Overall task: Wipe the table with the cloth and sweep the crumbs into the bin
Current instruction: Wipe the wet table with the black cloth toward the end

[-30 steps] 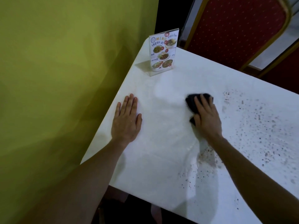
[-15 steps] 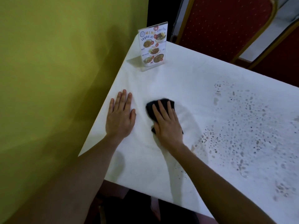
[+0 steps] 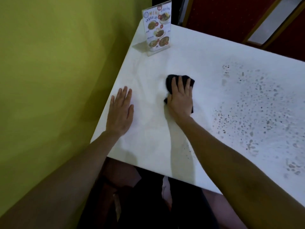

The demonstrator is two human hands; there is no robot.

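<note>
Head cam | right hand [image 3: 180,100] flat, pressing black cloth [image 3: 170,80] on surface [image 3: 198,63] | left hand [image 3: 121,113] flat, holding nothing | stand [image 3: 157,28] reads "MENU"

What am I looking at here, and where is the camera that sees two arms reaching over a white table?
There is no machine: these are a person's two bare arms. The camera sits on the person's head and looks forward and down, so the arms enter from the bottom of the picture. The left hand lies flat, fingers straight, on the white table, near its edge beside a green wall. The right hand presses a dark cloth down on the tabletop, with its fingers laid over it. To the right of the cloth the surface is strewn with crumbs. A standing menu card is at the far corner, and red chairs stand behind the table. No bin is visible.
</note>
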